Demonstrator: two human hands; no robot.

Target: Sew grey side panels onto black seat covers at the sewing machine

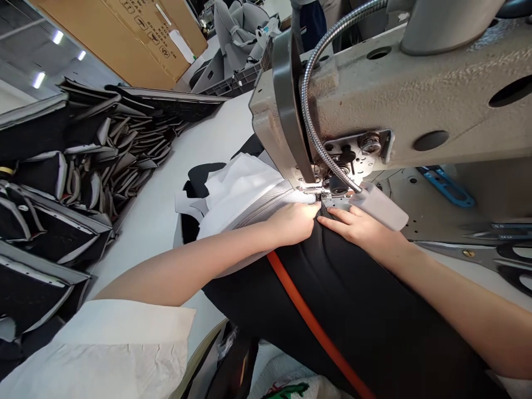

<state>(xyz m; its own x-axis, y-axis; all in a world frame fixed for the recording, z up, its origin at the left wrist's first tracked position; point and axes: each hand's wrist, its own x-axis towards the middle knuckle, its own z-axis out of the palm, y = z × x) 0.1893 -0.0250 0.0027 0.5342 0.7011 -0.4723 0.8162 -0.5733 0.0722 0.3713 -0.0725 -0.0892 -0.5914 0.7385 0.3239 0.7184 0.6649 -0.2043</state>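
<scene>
Black fabric with an orange strip [307,316] drapes from the sewing machine [332,105] down toward the front. My left hand [295,223] is closed, its fingers gripping the fabric edge just left of the presser foot. My right hand [359,226] lies with its fingers spread on the black fabric [353,293], right of the needle area. Grey mesh and white cloth [239,185] are bunched left of the machine head, partly behind my left forearm. A lamp on a flexible metal hose [310,105] lights the spot.
Stacked black pieces with grey edges [124,149] line the left side. A blue thread snipper [446,187] and black-handled scissors [515,255] lie at the right. Behind are a cardboard box [137,41], a crate of grey pieces [236,77] and a standing person [313,25].
</scene>
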